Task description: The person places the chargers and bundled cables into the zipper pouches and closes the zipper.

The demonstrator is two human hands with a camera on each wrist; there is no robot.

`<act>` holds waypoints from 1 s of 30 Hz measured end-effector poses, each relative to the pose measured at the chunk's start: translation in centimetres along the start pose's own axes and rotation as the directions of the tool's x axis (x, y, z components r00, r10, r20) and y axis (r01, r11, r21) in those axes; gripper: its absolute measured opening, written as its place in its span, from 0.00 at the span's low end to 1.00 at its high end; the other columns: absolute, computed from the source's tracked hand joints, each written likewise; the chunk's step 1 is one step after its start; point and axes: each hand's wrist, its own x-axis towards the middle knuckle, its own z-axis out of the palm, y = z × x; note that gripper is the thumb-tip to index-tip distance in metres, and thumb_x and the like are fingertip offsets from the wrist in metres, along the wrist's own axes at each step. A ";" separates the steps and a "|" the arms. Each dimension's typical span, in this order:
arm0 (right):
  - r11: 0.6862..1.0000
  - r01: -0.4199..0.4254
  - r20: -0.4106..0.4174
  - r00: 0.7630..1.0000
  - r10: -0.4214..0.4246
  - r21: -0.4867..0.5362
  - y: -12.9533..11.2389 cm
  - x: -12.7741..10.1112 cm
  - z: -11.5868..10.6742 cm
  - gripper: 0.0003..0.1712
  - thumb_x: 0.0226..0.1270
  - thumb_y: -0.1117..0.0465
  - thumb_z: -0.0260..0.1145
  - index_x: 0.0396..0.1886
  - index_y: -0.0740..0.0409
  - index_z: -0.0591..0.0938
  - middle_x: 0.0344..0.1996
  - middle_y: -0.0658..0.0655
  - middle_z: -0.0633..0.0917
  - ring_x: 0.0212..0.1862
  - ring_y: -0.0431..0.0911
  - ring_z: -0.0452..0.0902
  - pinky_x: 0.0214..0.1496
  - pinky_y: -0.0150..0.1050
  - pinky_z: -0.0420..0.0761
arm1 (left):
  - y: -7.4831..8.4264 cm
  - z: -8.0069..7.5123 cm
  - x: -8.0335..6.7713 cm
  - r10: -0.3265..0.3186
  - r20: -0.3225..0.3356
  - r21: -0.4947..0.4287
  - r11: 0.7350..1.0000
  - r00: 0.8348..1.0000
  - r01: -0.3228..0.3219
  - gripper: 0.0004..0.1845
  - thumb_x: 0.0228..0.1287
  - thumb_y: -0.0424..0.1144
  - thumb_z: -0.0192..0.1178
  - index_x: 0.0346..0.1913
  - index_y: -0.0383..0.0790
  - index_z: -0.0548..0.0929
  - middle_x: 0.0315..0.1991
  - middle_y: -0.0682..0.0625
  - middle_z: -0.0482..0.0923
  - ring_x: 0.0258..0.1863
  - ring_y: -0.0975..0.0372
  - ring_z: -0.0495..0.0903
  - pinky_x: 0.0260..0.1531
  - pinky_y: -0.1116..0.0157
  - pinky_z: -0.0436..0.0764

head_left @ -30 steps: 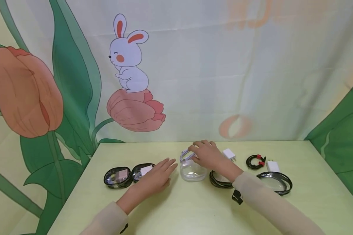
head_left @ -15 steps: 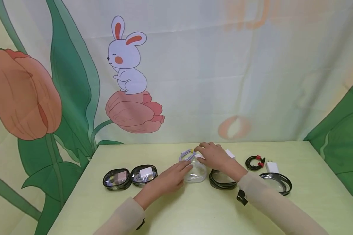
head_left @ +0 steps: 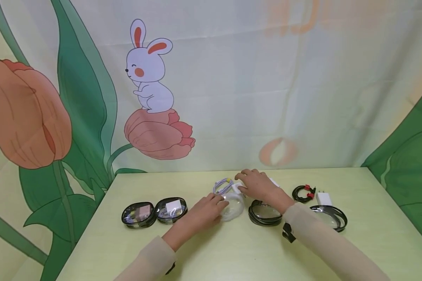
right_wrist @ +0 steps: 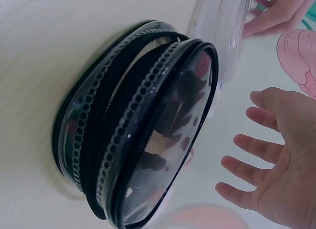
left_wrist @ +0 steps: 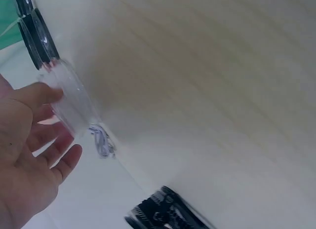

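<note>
We see left hand (head_left: 204, 208) flat, fingers straight, touching clear pouch (head_left: 232, 208). Right hand (head_left: 254, 185) at pouch's 1 o'clock, fingers relaxed, over white cable (head_left: 222, 185).

You face a pale green table (head_left: 232, 253) set against a fabric backdrop (head_left: 267, 78) printed with a white rabbit (head_left: 147, 70), orange tulips and green leaves.

txt: none legible | labels/brands: none | nums/signs: none | backdrop (head_left: 232, 97): pics only, no words
</note>
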 end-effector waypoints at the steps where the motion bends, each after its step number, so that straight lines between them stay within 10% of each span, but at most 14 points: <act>1: 1.000 0.000 0.002 1.000 0.000 0.000 0.1 0.1 0.1 0.20 0.77 0.51 0.62 0.63 0.51 0.79 0.62 0.61 0.79 0.58 0.62 0.77 0.50 0.60 0.81 | 0.1 -0.1 0.0 -0.015 0.007 0.018 1.000 1.000 0.015 0.21 0.67 0.47 0.69 0.58 0.42 0.80 0.53 0.48 0.78 0.50 0.55 0.76 0.44 0.61 0.79; 10: 0.999 0.006 0.022 1.000 -0.007 0.047 0.2 0.9 0.8 0.20 0.77 0.51 0.62 0.64 0.52 0.79 0.63 0.61 0.79 0.57 0.62 0.78 0.47 0.58 0.82 | 0.5 -0.9 -0.4 -0.147 0.061 0.008 0.989 0.987 0.146 0.36 0.58 0.67 0.67 0.60 0.47 0.77 0.56 0.50 0.75 0.52 0.54 0.74 0.48 0.55 0.79; 20: 0.997 -0.007 0.029 1.000 0.005 0.071 0.5 1.1 0.7 0.20 0.77 0.52 0.62 0.63 0.52 0.78 0.63 0.61 0.78 0.58 0.62 0.77 0.50 0.61 0.81 | -1.0 -1.1 0.9 -0.050 0.200 -0.223 0.970 0.979 0.095 0.57 0.57 0.59 0.71 0.83 0.52 0.48 0.82 0.46 0.47 0.77 0.45 0.53 0.72 0.47 0.63; 30: 0.997 -0.009 0.027 1.000 0.007 0.082 0.5 1.2 1.0 0.20 0.77 0.53 0.62 0.63 0.53 0.78 0.62 0.62 0.78 0.56 0.63 0.78 0.47 0.60 0.82 | -1.2 -1.1 1.9 -0.098 0.258 -0.247 0.955 0.961 0.164 0.50 0.58 0.62 0.70 0.79 0.52 0.60 0.73 0.41 0.62 0.71 0.46 0.61 0.68 0.50 0.68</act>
